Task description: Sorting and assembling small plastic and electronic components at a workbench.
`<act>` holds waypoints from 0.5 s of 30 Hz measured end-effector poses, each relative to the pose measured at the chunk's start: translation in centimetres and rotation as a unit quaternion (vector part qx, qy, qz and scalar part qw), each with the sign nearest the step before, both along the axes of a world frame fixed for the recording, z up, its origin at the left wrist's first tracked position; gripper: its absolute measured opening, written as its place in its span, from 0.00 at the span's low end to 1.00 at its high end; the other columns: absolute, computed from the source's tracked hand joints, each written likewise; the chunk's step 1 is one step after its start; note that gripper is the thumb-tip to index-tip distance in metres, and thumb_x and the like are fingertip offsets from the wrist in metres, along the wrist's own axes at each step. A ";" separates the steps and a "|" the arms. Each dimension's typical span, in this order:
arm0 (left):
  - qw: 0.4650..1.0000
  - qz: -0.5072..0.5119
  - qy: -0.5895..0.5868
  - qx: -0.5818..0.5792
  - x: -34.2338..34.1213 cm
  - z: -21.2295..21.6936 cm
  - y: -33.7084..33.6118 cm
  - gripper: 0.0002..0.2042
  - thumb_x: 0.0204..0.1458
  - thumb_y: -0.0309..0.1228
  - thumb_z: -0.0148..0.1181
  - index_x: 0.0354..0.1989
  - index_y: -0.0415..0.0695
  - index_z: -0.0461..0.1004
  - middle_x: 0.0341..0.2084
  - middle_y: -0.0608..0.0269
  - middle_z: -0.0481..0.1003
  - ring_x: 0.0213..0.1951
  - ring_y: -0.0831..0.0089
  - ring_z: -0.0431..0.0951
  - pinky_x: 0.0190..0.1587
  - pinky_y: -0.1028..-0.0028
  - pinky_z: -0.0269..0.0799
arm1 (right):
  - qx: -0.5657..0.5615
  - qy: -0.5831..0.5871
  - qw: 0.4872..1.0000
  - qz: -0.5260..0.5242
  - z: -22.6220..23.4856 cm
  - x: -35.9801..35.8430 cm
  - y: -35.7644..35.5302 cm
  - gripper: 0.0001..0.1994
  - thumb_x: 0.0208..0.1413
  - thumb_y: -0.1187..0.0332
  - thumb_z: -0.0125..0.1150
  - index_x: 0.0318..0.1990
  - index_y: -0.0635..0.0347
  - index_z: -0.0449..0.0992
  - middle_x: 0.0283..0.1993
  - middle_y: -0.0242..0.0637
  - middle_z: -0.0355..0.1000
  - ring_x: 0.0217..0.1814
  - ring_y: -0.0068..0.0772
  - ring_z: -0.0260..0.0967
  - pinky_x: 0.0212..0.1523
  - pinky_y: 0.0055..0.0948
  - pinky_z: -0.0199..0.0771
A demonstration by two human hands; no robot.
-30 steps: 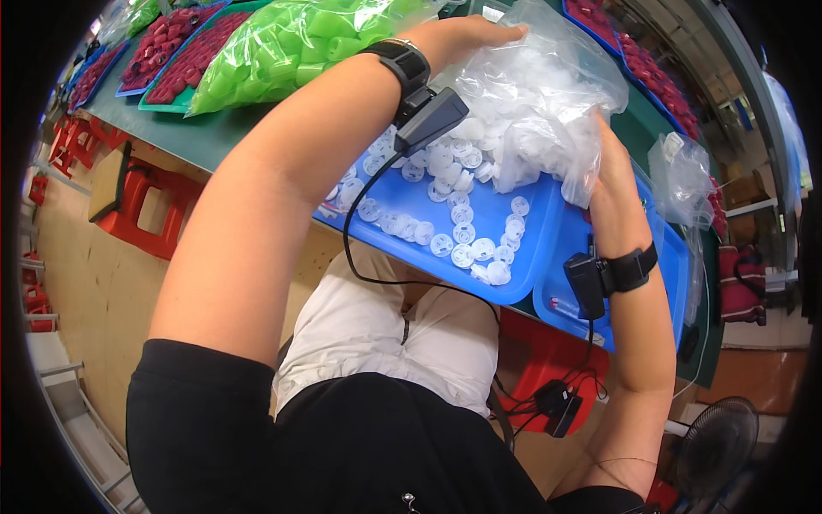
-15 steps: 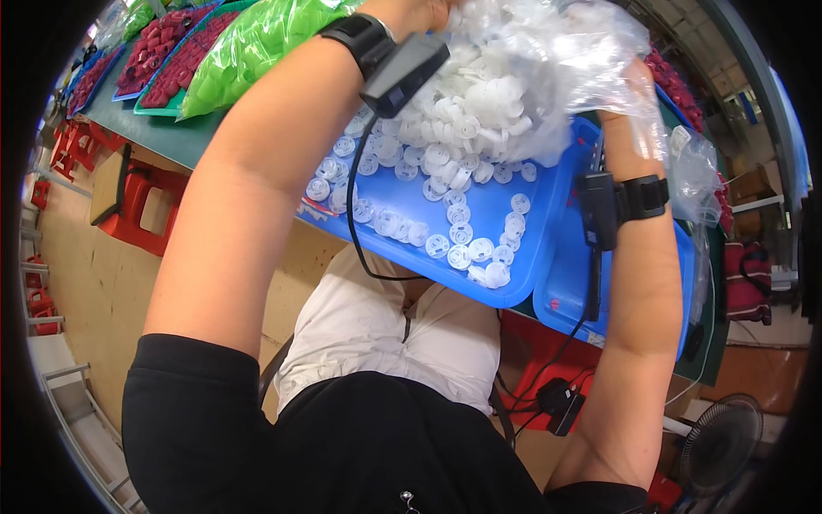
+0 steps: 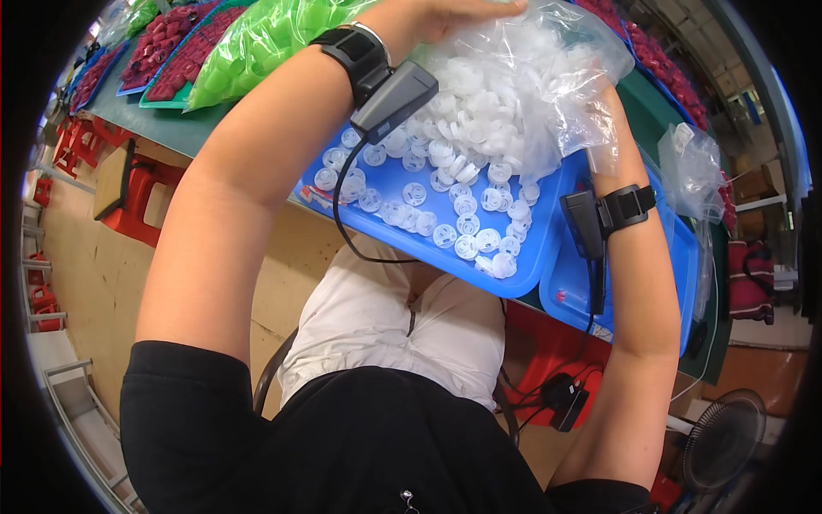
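Note:
A clear plastic bag (image 3: 556,60) full of small round white plastic discs (image 3: 479,103) leans over a blue tray (image 3: 514,283), its discs heaped at the tray's far side. Loose discs (image 3: 467,223) lie scattered and in short rows toward the near edge. My left hand (image 3: 467,13) is at the top edge of the picture, against the bag's far left side, fingers stretched out and partly cut off. My right hand (image 3: 606,90) is at the bag's right side under the clear film, which drapes to the wrist. Its fingers are hidden.
A second blue tray (image 3: 565,278) adjoins on the right. Crumpled clear plastic (image 3: 689,171) lies beyond it. A bag of green pieces (image 3: 257,60) and trays of dark red pieces (image 3: 167,47) stand far left. Black cables from the wrist devices hang over the tray; a fan (image 3: 726,437) stands lower right.
The bag has settled lower and flatter over the tray. My left hand has come further into view, fingers extended. The right hand has shifted slightly left, and some loose discs have shifted.

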State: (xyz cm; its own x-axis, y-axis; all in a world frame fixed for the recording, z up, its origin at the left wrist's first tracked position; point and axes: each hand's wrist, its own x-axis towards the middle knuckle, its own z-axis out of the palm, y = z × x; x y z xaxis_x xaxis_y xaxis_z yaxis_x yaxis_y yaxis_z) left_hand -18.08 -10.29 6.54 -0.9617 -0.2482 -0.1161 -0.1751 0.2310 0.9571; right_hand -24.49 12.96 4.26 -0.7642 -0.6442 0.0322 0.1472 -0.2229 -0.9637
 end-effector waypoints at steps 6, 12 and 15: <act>0.975 -0.131 0.096 0.152 3.6 0.4 0.3 0.27 0.59 0.48 0.53 0.61 0.43 0.68 0.58 0.60 0.68 0.59 0.72 0.66 0.59 0.68 0.60 | 0.133 0.218 0.967 -0.024 1.4 -0.7 1.5 0.19 0.65 0.66 0.41 0.56 0.71 0.67 0.57 0.52 0.68 0.59 0.49 0.66 0.61 0.48 0.65; 0.940 -0.163 0.196 0.225 5.0 -0.2 -0.6 0.23 0.59 0.38 0.54 0.62 0.43 0.67 0.58 0.59 0.69 0.58 0.71 0.67 0.59 0.67 0.60 | 0.257 0.419 0.870 -0.044 2.6 -1.2 2.6 0.19 0.65 0.66 0.40 0.57 0.71 0.66 0.59 0.53 0.66 0.61 0.50 0.64 0.63 0.50 0.63; 0.916 -0.165 0.243 0.273 4.1 0.0 -0.6 0.22 0.59 0.35 0.53 0.61 0.41 0.67 0.57 0.57 0.69 0.59 0.71 0.67 0.59 0.70 0.61 | 0.256 0.426 0.866 -0.059 3.0 -2.9 3.7 0.19 0.65 0.67 0.40 0.58 0.71 0.65 0.60 0.53 0.65 0.61 0.50 0.64 0.63 0.51 0.63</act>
State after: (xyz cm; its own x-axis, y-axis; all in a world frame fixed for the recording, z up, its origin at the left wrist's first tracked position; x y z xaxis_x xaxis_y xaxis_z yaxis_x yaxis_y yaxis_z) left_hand -14.00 -10.93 6.49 -0.9449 0.0327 0.3258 0.2957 -0.3417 0.8921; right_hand -27.42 16.66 7.27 -0.6646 -0.6600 0.3502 -0.6605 0.2998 -0.6884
